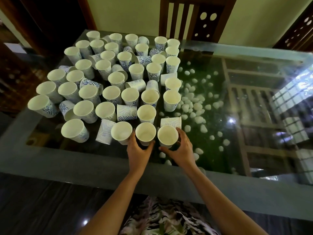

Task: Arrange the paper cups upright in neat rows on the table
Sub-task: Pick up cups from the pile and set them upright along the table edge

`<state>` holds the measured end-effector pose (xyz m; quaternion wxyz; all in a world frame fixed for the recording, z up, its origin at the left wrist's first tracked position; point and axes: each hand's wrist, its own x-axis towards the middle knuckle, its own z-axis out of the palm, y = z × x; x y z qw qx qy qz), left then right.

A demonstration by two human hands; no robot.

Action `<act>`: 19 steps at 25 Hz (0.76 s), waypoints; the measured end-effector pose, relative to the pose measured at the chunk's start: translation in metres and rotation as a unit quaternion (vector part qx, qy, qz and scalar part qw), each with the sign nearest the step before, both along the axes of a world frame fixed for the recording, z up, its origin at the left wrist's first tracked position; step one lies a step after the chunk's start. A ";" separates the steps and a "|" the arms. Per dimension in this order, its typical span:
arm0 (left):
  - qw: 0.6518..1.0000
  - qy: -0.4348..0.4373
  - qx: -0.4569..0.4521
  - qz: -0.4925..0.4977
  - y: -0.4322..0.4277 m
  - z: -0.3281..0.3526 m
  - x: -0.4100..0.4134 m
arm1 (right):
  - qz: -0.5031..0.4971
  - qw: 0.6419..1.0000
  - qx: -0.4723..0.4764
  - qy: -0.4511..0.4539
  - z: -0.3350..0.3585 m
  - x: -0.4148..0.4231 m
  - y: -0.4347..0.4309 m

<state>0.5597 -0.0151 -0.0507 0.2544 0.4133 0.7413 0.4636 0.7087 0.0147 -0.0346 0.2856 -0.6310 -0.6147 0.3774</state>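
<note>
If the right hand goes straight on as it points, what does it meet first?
Likely the toppled cup just behind the upright cup that the right hand grips; the gap between them is unclear.

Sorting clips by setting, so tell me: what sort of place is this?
Probably a home dining room: glass-topped table over white pebbles, wooden chair at its far side, paper cups on it.
</note>
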 end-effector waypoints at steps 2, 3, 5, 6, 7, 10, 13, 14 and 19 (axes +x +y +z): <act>1.000 -0.011 0.003 0.016 0.007 0.000 0.001 | -0.003 1.000 0.011 0.010 0.000 -0.003 0.002; 1.000 -0.012 0.008 0.021 0.008 0.000 0.002 | -0.004 1.000 0.018 0.012 0.002 -0.004 0.002; 0.999 -0.012 0.018 0.024 0.010 0.001 0.002 | -0.005 0.999 0.030 0.013 0.002 -0.005 0.003; 0.999 -0.009 0.024 0.024 0.009 0.001 0.002 | -0.006 0.999 0.036 0.015 0.001 -0.005 0.003; 0.999 -0.006 0.028 0.024 0.009 0.000 0.002 | -0.009 0.999 0.042 0.018 0.001 -0.003 0.003; 0.999 0.005 0.038 0.011 0.002 -0.002 0.003 | -0.033 0.998 0.048 0.033 0.000 0.002 -0.004; 0.999 0.012 0.049 -0.015 -0.008 -0.001 0.006 | -0.059 0.996 0.055 0.035 -0.002 0.009 -0.017; 0.998 0.012 0.051 -0.022 -0.010 -0.002 0.006 | -0.067 0.995 0.059 0.034 -0.002 0.010 -0.021; 0.997 0.001 0.052 -0.053 -0.018 -0.004 0.011 | -0.101 0.993 0.057 0.028 0.006 0.019 -0.045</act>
